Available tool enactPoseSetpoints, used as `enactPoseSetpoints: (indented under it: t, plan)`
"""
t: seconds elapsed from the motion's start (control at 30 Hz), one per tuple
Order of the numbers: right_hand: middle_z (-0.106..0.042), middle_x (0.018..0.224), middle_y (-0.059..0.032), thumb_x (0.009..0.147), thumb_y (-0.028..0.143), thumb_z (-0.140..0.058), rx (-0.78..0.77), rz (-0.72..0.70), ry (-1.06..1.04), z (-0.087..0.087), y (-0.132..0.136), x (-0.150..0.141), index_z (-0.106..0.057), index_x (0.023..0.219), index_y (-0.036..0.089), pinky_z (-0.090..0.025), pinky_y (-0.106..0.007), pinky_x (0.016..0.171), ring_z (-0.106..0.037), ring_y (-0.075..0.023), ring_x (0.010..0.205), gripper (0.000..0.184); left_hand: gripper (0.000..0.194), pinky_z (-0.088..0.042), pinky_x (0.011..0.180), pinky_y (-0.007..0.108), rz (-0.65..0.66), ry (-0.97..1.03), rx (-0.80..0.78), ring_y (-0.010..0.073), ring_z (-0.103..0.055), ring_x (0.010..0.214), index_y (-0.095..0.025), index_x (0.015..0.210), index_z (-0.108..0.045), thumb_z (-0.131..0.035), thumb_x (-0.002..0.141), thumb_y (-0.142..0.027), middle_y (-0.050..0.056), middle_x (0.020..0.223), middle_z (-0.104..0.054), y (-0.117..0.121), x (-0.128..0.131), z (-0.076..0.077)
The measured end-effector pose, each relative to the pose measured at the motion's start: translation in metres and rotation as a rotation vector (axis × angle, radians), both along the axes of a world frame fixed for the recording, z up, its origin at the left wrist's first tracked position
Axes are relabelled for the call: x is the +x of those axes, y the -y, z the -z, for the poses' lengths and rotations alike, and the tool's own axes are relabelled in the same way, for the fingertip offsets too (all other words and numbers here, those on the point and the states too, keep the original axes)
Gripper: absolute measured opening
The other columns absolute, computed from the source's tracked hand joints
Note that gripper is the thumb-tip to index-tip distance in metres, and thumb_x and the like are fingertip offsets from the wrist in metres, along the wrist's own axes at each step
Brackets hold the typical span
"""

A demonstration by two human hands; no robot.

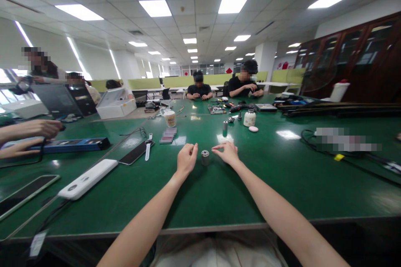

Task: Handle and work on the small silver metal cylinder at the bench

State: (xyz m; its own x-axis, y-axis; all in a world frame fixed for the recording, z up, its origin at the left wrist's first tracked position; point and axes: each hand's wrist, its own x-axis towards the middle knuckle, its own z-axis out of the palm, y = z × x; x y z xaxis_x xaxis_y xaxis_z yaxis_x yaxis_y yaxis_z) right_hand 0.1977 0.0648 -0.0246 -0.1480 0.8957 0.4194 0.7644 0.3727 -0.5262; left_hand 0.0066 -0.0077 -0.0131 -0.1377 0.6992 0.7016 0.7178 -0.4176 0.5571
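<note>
Head view: green tabletop point(238, 200), near edge running across the person's lap. Near left, a phone point(26, 194) in a pale case; right of it a long white device point(89, 179), set at a slant, dark cable at its near end.

Mid-table, centre: small metal cylinder point(205, 158) standing upright between the two hands, apparently clear of both. Left hand point(187, 158) just left of it, fingers curled together; cannot tell whether anything is inside. Right hand point(227, 152) just right, thumb and index finger reaching toward the cylinder; cannot tell whether their tips meet.

Left of the hands, a dark flat tablet point(133, 155), with a pale-strapped watch point(148, 147) at its right end. Farther left, a co-worker's hands point(39, 131) by a long blue item point(75, 144). Right side: black cables point(341, 157) with a yellow tag.

Beyond the hands: second small cylinder point(224, 128), upright; to its right a pink lid point(253, 129) near a white jar point(249, 118). Left, a paper cup point(170, 119). Farther, a circuit board point(216, 109); far left, a white box point(115, 106) beside a computer tower point(59, 100). Far side: two people in dark shirts, seated.
</note>
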Motion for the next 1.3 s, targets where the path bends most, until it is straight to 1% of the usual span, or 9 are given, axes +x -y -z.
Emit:
enactPoseSetpoints:
  t: [0.1,0.2,0.33,0.5,0.63,0.77,0.87,1.03,1.3]
  plan:
    - [-0.062,0.116,-0.0061,0.075,0.050,-0.068,-0.102,0.026,0.079,0.008,-0.005,0.005,-0.076,0.089,0.038,-0.036,-0.047,0.093,-0.048,-0.0302,0.113,0.020,0.041,-0.037,0.062,0.024,-0.011,-0.033,0.005,0.0124,-0.050,0.062,-0.018,0.057,-0.052,-0.041,0.093,-0.036,0.000,0.066,-0.055,0.001,-0.001,-0.001]
    - [-0.061,0.123,-0.0039,0.072,0.048,-0.071,-0.098,0.014,0.064,0.010,-0.008,0.006,-0.074,0.097,0.038,-0.036,-0.049,0.096,-0.048,-0.0311,0.117,0.027,0.038,-0.039,0.064,0.024,-0.006,-0.013,-0.020,0.0130,-0.054,0.066,-0.018,0.058,-0.055,-0.043,0.090,-0.031,0.001,0.072,-0.059,0.000,-0.003,0.000]
    - [-0.072,0.104,0.0011,0.072,0.032,-0.073,-0.052,-0.117,-0.024,0.008,-0.008,0.005,-0.073,0.101,0.035,-0.042,-0.041,0.095,-0.061,-0.0236,0.105,0.030,0.033,-0.043,0.073,0.026,0.018,0.044,-0.046,0.0151,-0.060,0.076,-0.018,0.060,-0.061,-0.043,0.087,-0.025,0.002,0.081,-0.064,-0.003,-0.005,0.004]
    - [-0.075,0.081,0.0037,0.072,0.020,-0.069,-0.059,-0.217,-0.179,0.011,-0.009,0.002,-0.075,0.088,0.029,-0.050,-0.033,0.087,-0.070,-0.0175,0.083,0.019,0.037,-0.043,0.074,0.027,0.019,0.063,-0.083,0.0163,-0.062,0.081,-0.018,0.050,-0.055,-0.042,0.084,-0.021,0.003,0.087,-0.067,-0.004,-0.007,0.004]
    - [-0.075,0.079,0.0002,0.073,0.022,-0.068,0.021,-0.266,-0.340,0.005,-0.007,-0.004,-0.074,0.083,0.025,-0.053,-0.033,0.081,-0.070,-0.0185,0.078,0.012,0.041,-0.043,0.075,0.027,0.045,0.009,-0.072,0.0164,-0.061,0.082,-0.018,0.050,-0.053,-0.040,0.088,-0.024,0.004,0.085,-0.065,-0.003,-0.005,0.004]
    - [-0.075,0.082,-0.0034,0.074,0.028,-0.068,0.083,-0.388,-0.513,-0.012,0.008,-0.016,-0.072,0.083,0.020,-0.054,-0.031,0.077,-0.070,-0.0180,0.078,0.013,0.041,-0.040,0.067,0.026,0.039,-0.041,-0.059,0.0151,-0.057,0.070,-0.019,0.064,-0.058,-0.035,0.095,-0.033,0.002,0.070,-0.059,-0.004,-0.002,0.004]
    - [-0.074,0.080,-0.0017,0.075,0.028,-0.067,0.108,-0.449,-0.470,-0.021,0.025,-0.026,-0.072,0.082,0.021,-0.054,-0.029,0.076,-0.070,-0.0170,0.076,0.011,0.040,-0.038,0.064,0.025,0.054,-0.063,-0.065,0.0143,-0.055,0.067,-0.019,0.070,-0.060,-0.036,0.096,-0.037,0.001,0.068,-0.057,-0.004,-0.001,0.005]
    - [-0.074,0.076,0.0013,0.076,0.022,-0.064,0.154,-0.462,-0.334,-0.025,0.042,-0.032,-0.073,0.078,0.024,-0.051,-0.027,0.075,-0.069,-0.0156,0.074,0.009,0.039,-0.036,0.061,0.024,0.060,-0.083,-0.056,0.0134,-0.052,0.065,-0.018,0.071,-0.059,-0.037,0.095,-0.039,0.000,0.068,-0.056,-0.003,-0.001,0.006]
    - [-0.074,0.081,0.0013,0.079,0.024,-0.062,0.122,-0.354,-0.279,-0.029,0.048,-0.033,-0.073,0.080,0.026,-0.048,-0.029,0.080,-0.067,-0.0173,0.080,0.011,0.033,-0.038,0.060,0.024,0.057,-0.069,-0.080,0.0136,-0.055,0.065,-0.019,0.079,-0.060,-0.040,0.094,-0.039,0.001,0.073,-0.062,-0.002,0.001,0.005]
